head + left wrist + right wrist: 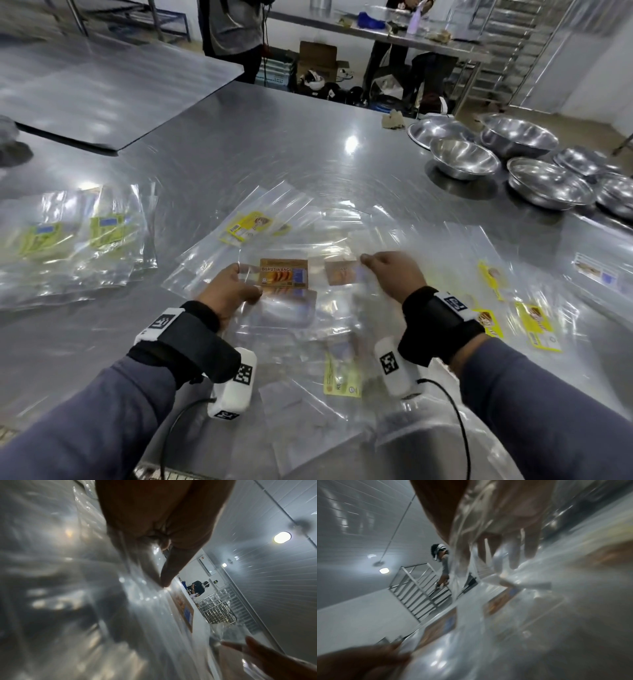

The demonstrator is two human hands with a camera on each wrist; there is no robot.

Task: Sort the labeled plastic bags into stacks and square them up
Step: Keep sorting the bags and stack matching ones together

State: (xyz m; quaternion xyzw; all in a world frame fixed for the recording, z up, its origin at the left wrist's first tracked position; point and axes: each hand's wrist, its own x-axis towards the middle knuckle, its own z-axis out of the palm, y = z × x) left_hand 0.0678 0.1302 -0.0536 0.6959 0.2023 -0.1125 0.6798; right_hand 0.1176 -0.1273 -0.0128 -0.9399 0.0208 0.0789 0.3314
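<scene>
While both hands are on plastic, notes below.

Left hand: left hand (228, 291) pinches the edge of a clear bag with a brown label (284, 277) reading "BISKUT WANGI"; the left wrist view shows thumb and fingers closed on the film.
Right hand: right hand (394, 275) grips a second brown-label bag (342, 273), fingers curled onto the film, just beside the first.
Step in hand: looks like pairing the two brown labels into one stack.
How to do it well: lay one over the other with the labels facing the same way, match two adjacent edges, then tap the edges with flat fingers. The film is thin and slippery, so pinch near a corner and slide low. Lifting would probably drag the loose bags underneath.
Other bags: green-label stack (73, 233) sits well apart on the left, roughly fanned, not yet squared. Yellow-label bags (534, 323) are scattered on the right, one yellow label (248, 226) lies beyond the hands, another (342, 378) near the body.
Progress: early to middle, I'd say; most bags are still loose.
Surface: stainless steel table (239, 154), glossy, with strong glare that hides the film edges.
Room: steel bowls (464, 159) stand at the far right of the table; other people stand at a further bench; a metal rack is by the wall.
</scene>
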